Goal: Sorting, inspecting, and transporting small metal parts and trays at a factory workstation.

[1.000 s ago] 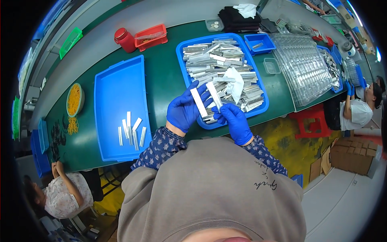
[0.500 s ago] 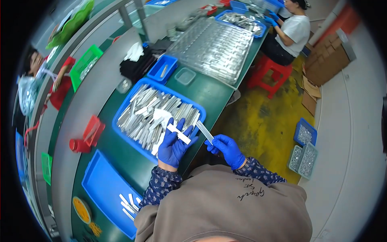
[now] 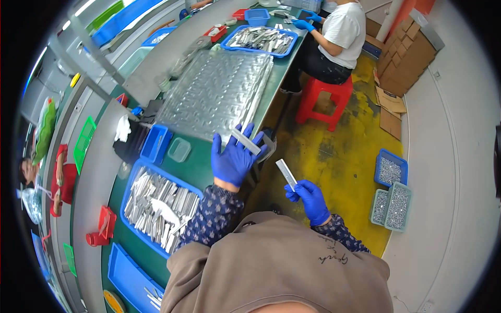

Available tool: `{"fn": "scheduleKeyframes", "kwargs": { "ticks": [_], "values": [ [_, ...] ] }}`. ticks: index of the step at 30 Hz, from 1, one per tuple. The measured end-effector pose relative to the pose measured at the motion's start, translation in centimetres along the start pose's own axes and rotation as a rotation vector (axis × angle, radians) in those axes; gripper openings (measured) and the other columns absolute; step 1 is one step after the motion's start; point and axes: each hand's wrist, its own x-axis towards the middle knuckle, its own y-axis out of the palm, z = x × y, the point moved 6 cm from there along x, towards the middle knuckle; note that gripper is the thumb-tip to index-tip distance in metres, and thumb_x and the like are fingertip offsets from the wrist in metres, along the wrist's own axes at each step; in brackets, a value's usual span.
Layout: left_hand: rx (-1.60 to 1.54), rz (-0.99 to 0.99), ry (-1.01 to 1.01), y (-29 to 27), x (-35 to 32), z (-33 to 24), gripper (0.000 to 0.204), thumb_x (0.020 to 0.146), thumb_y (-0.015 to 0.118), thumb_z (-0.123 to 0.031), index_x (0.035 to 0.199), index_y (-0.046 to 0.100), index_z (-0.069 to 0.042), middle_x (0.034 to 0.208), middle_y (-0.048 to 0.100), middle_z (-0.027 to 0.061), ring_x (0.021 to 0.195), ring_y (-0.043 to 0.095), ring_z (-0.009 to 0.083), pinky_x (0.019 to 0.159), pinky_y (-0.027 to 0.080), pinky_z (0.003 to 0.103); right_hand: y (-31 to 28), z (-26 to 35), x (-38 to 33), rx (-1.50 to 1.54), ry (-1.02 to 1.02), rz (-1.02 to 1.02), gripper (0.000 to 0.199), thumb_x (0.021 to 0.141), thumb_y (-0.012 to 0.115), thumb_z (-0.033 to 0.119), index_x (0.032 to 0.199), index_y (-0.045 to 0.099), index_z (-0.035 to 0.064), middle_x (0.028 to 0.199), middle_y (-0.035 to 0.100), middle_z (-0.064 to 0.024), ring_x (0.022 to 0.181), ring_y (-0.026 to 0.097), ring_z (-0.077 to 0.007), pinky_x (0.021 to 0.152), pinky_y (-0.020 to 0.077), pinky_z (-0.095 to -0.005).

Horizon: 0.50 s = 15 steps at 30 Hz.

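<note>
My left hand, in a blue glove, is palm up with its fingers spread. A flat silvery metal strip lies across those fingers. To its right, my gloved right hand pinches the lower end of another metal strip between thumb and fingers. This second strip tilts upward to the left, apart from the left hand. A blue tray heaped with similar strips and a white scrap sits on the green bench, left of my left forearm.
Clear plastic blister trays cover the bench ahead. A small blue bin and a clear tub stand beside the heaped tray. Nearer lies a blue tray with several strips. A co-worker sits on a red stool.
The view has swung right, so bench and trays appear farther left. My hands have moved apart and off the heaped tray. The right hand's strip has turned and now shows its flat face.
</note>
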Motion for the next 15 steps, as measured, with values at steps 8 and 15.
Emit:
{"fn": "scheduleKeyframes", "kwargs": {
  "ticks": [8,15],
  "values": [
    [-0.016,0.065,-0.109,0.0,16.5,8.1,0.067,0.081,0.038,-0.051,0.128,0.023,-0.007,0.134,0.022,0.0139,0.122,0.022,0.0365,0.096,0.019,0.055,-10.5,4.3,0.4,-0.037,-0.113,-0.363,0.016,0.084,0.046,0.01,0.087,0.055,-0.0036,0.079,0.06,-0.0096,0.067,0.054,-0.0108,0.062,0.0435,-0.0232],
    [-0.042,0.081,-0.145,-1.1,28.3,12.4,0.069,0.08,0.037,-0.053,0.129,0.02,-0.008,0.135,0.019,0.0159,0.123,0.02,0.0371,0.097,0.017,0.056,-16.3,12.3,7.4,-0.706,-0.475,-0.513,0.007,0.076,0.057,0.006,0.075,0.055,-0.0003,0.067,0.055,-0.0082,0.056,0.052,-0.0129,0.052,0.0404,-0.0242]
  ]
}}
